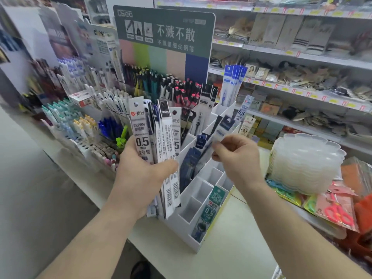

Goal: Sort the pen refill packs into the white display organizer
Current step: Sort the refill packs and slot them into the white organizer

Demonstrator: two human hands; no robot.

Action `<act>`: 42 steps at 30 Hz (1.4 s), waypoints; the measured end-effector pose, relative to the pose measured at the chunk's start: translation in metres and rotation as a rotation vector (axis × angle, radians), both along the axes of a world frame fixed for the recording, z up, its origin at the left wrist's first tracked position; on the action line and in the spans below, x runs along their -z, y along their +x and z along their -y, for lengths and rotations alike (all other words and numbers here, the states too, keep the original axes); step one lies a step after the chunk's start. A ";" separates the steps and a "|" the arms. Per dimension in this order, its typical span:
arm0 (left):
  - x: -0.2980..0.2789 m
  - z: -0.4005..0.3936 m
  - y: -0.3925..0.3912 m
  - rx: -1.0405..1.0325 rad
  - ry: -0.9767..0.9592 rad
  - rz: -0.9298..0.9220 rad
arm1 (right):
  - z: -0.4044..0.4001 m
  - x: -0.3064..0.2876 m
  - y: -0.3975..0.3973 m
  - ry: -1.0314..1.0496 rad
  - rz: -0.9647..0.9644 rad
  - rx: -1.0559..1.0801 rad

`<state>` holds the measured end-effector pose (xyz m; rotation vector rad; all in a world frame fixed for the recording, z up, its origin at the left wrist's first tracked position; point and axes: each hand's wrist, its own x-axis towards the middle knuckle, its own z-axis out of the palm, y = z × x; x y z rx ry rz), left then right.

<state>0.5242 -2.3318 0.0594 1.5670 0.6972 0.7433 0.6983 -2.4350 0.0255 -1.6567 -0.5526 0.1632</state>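
Shop counter (231,228), L fingers (128,141) clamp refill packs (155,137), R fingers (216,147) pinch one pack (218,127) above organizer (203,188)

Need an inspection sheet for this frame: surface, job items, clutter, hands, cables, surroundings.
Surface: white counter, organizer standing on it.
Job's things: white organizer, several front compartments bare; one green refill pack in a front slot; more packs in the rear slots.
Clutter: stack of clear plastic trays; scissors packs at right.
Hands: left hand grips a fanned bunch of refill packs; right hand pinches a single pack above the organizer.
Cables: nothing seen.
Surroundings: pen displays at left, store shelves behind.
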 end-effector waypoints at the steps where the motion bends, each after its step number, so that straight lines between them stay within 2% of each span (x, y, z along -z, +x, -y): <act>1: 0.000 0.001 0.000 0.012 0.000 0.001 | -0.006 0.008 -0.001 -0.060 0.030 -0.011; 6: -0.001 0.004 0.001 0.079 -0.024 0.016 | -0.021 0.034 -0.004 -0.461 0.149 -0.146; 9: 0.003 0.007 0.003 0.142 -0.081 0.026 | -0.014 0.031 -0.005 -0.585 0.119 -0.212; 11: 0.005 0.012 0.005 0.197 -0.120 0.032 | -0.004 0.022 -0.005 -0.550 0.096 -0.146; 14: 0.009 0.020 0.013 0.275 -0.181 0.033 | 0.021 -0.004 -0.013 -0.195 -0.061 -0.010; 16: 0.013 0.026 0.021 0.321 -0.208 0.028 | 0.040 -0.026 -0.024 0.016 -0.204 -0.049; 17: 0.015 0.029 0.025 0.346 -0.222 0.027 | 0.048 -0.037 -0.032 0.053 -0.231 -0.090; 20: 0.022 0.040 0.037 0.441 -0.267 0.004 | 0.067 -0.048 -0.052 -0.012 -0.086 -0.083; 22: 0.027 0.049 0.047 0.501 -0.307 -0.012 | 0.077 -0.045 -0.059 -0.121 0.097 0.001; 24: 0.033 0.057 0.055 0.539 -0.343 -0.018 | 0.084 -0.044 -0.062 -0.281 0.193 0.058; 26: 0.037 0.064 0.063 0.597 -0.382 -0.018 | 0.090 -0.046 -0.062 -0.440 0.193 0.108; 31: 0.048 0.078 0.077 0.793 -0.429 -0.046 | 0.102 -0.044 -0.049 -0.629 0.088 0.199; 33: 0.053 0.081 0.083 0.869 -0.462 -0.035 | 0.107 -0.040 -0.045 -0.601 0.007 0.201; 39: 0.056 0.082 0.101 1.082 -0.605 0.082 | 0.117 -0.036 -0.038 -0.257 -0.241 0.133; 42: 0.055 0.075 0.108 1.191 -0.643 0.098 | 0.119 -0.036 -0.037 -0.188 -0.262 0.172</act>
